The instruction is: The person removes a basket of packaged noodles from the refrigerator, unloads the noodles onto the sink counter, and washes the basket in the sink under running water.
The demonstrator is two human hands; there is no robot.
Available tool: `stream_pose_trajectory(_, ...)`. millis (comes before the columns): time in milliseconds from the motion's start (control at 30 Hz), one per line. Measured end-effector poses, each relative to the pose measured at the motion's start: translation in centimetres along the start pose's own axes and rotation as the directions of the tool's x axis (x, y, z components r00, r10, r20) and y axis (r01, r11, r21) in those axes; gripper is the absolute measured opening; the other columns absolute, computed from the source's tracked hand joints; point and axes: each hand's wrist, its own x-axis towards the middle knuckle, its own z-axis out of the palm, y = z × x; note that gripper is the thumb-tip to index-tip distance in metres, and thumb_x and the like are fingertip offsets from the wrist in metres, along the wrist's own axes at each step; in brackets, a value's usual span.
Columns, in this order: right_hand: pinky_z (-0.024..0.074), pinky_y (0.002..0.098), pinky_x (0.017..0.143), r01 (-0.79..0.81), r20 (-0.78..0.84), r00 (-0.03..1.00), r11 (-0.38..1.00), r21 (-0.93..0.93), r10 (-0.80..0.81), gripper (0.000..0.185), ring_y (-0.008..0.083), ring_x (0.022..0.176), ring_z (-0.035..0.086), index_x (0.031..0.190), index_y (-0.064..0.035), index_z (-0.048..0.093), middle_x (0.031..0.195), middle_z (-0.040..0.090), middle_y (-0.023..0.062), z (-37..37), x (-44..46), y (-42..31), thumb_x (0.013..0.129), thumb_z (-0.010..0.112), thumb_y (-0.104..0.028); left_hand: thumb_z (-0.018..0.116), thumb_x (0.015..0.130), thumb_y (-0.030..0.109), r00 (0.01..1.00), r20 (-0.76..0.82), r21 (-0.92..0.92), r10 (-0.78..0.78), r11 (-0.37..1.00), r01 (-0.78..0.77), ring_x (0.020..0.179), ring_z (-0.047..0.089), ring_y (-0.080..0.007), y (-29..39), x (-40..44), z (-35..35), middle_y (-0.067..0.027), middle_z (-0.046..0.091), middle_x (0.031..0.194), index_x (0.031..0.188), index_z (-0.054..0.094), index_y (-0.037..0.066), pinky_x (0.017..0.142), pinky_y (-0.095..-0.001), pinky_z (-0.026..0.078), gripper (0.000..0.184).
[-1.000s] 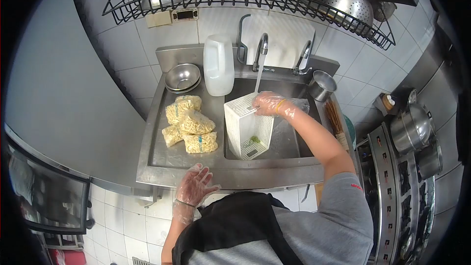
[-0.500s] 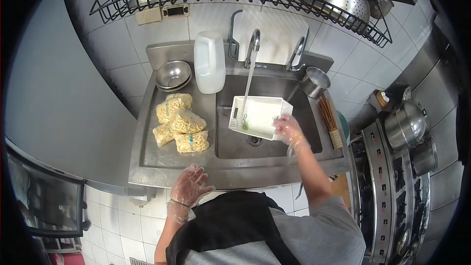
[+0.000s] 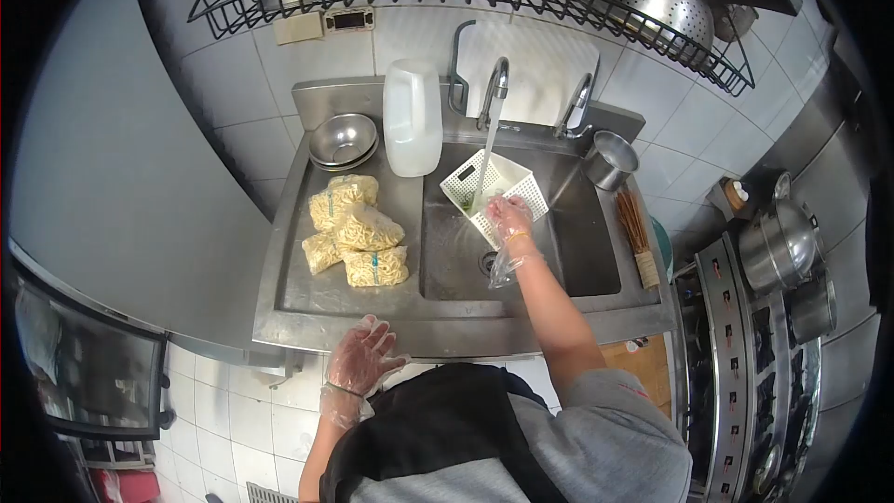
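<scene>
A white perforated plastic basket (image 3: 530,196) sits askew in the steel sink (image 3: 577,261), under a stream of running water. My right hand (image 3: 510,217), in a clear plastic glove, has its fingers curled at the basket's near side, partly over its opening; the exact grip is partly hidden. Small green pieces (image 3: 467,205) show at the basket's left side. My left hand (image 3: 365,359), also gloved, is held in front of the counter edge with fingers spread, holding nothing.
Several bags of noodles (image 3: 372,226) lie left of the sink, near stacked steel bowls (image 3: 343,140) and a white plastic jug (image 3: 413,121). A faucet (image 3: 500,84) overhangs the basin. At right are a steel pot (image 3: 611,160), a bundle of thin sticks (image 3: 637,237) and a stove (image 3: 731,345).
My right hand has moved left from the basket's right end to its near side. The basket has turned and tilted. My left hand stays nearly still, and the view has shifted slightly.
</scene>
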Motion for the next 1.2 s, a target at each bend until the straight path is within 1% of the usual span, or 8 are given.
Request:
stream_pose_trajectory(200, 0.0548, 0.0371, 0.072, -0.125, -0.027, 0.991, 0.969, 0.213, 0.134, 0.008, 0.0231, 0.076, 0.06, 0.091, 0.0005, 0.048, 0.087, 0.058, 0.0143, 0.4, 1.5, -1.5, 0.085, 0.051, 0.004, 0.054, 0.082, 0.022, 0.999, -0.04, -0.005, 0.013, 1.0, -0.014, 0.108, 0.041, -0.0265, 0.0, -0.5, -0.4, -0.005, 0.046, 0.11, 0.106, 0.05, 0.016, 0.09, -0.0646, 0.032, 0.026)
stream_pose_trajectory(433, 0.0497, 0.0355, 0.07, -0.235, 0.245, 0.954, 0.938, 0.257, 0.172, 0.012, 0.0207, 0.068, 0.054, 0.085, 0.0049, 0.054, 0.079, 0.057, 0.0117, -2.5, 6.2, -2.2, 0.089, 0.049, -0.005, 0.056, 0.081, 0.022, 1.0, 0.001, 0.005, -0.01, 1.0, 0.01, 0.106, 0.042, -0.0267, -0.1, 0.0, -0.4, -0.0061, 0.044, 0.113, 0.109, 0.047, 0.015, 0.09, -0.0644, 0.032, 0.03)
stream_pose_trajectory(633, 0.0472, 0.0306, 0.061, -0.172, 0.05, 0.985, 0.943, 0.285, 0.165, 0.01, 0.0172, 0.062, 0.05, 0.087, 0.0037, 0.055, 0.079, 0.057, 0.0118, -0.4, 2.8, -4.9, 0.088, 0.049, -0.004, 0.05, 0.084, 0.021, 1.0, -0.013, 0.023, 0.003, 1.0, -0.003, 0.109, 0.042, -0.0299, -0.1, -0.4, 0.2, -0.0103, 0.04, 0.119, 0.116, 0.044, 0.014, 0.093, -0.0677, 0.026, 0.034)
stream_pose_trajectory(833, 0.04, 0.0225, 0.046, 0.059, 0.112, 0.993, 0.952, -0.3, -0.026, 0.016, 0.0082, 0.051, 0.045, 0.087, 0.0015, 0.056, 0.069, 0.058, 0.0071, -2.0, -1.0, -7.1, 0.083, 0.059, -0.014, 0.051, 0.083, 0.022, 1.0, -0.016, -0.002, 0.021, 1.0, -0.021, 0.11, 0.04, -0.0303, 0.1, -0.7, -0.7, -0.0107, 0.039, 0.119, 0.115, 0.046, 0.013, 0.093, -0.0675, 0.026, 0.033)
stream_pose_trajectory(967, 0.0362, 0.0195, 0.046, 0.096, 0.221, 0.975, 0.912, -0.399, -0.007, 0.016, 0.0061, 0.052, 0.046, 0.085, -0.0015, 0.056, 0.066, 0.058, 0.0041, -2.7, -4.5, -9.4, 0.081, 0.061, -0.017, 0.051, 0.084, 0.023, 0.999, -0.027, 0.001, 0.028, 1.0, -0.028, 0.11, 0.04, -0.0304, 0.7, -0.9, -0.4, -0.0108, 0.04, 0.118, 0.112, 0.048, 0.013, 0.091, -0.0674, 0.028, 0.03)
stream_pose_trajectory(1100, 0.0382, 0.0232, 0.05, 0.214, 0.312, 0.95, 0.739, -0.639, -0.005, 0.017, 0.0079, 0.053, 0.047, 0.071, -0.004, 0.055, 0.065, 0.057, 0.0027, -3.7, -7.2, -10.8, 0.08, 0.062, -0.017, 0.05, 0.085, 0.025, 0.999, 0.019, 0.019, 0.026, 0.999, -0.026, 0.109, 0.041, -0.0302, 1.1, 0.3, -0.5, -0.0106, 0.043, 0.115, 0.111, 0.05, 0.014, 0.09, -0.0677, 0.03, 0.028)
stream_pose_trajectory(1133, 0.0409, 0.0306, 0.054, 0.308, 0.296, 0.948, 0.571, -0.761, -0.116, 0.024, 0.0173, 0.056, 0.05, 0.069, -0.0014, 0.053, 0.064, 0.056, 0.0079, -3.4, -8.6, -11.1, 0.08, 0.06, -0.022, 0.053, 0.084, 0.029, 0.99, 0.133, 0.036, 0.05, 0.998, -0.055, 0.111, 0.04, -0.0298, 1.0, 0.8, -1.3, -0.0105, 0.045, 0.116, 0.111, 0.051, 0.016, 0.091, -0.0685, 0.029, 0.03)
stream_pose_trajectory(1200, 0.0378, 0.0424, 0.062, 0.656, 0.656, 0.75, -0.033, -0.754, -0.086, 0.034, 0.0335, 0.065, 0.047, 0.074, 0.0008, 0.051, 0.068, 0.048, 0.0189, -4.9, -8.8, -11.8, 0.081, 0.057, -0.031, 0.055, 0.083, 0.031, 0.955, 0.29, -0.042, 0.056, 0.998, -0.046, 0.112, 0.038, -0.0296, 0.5, 2.2, -2.5, -0.0096, 0.045, 0.118, 0.11, 0.053, 0.016, 0.092, -0.0686, 0.028, 0.031)
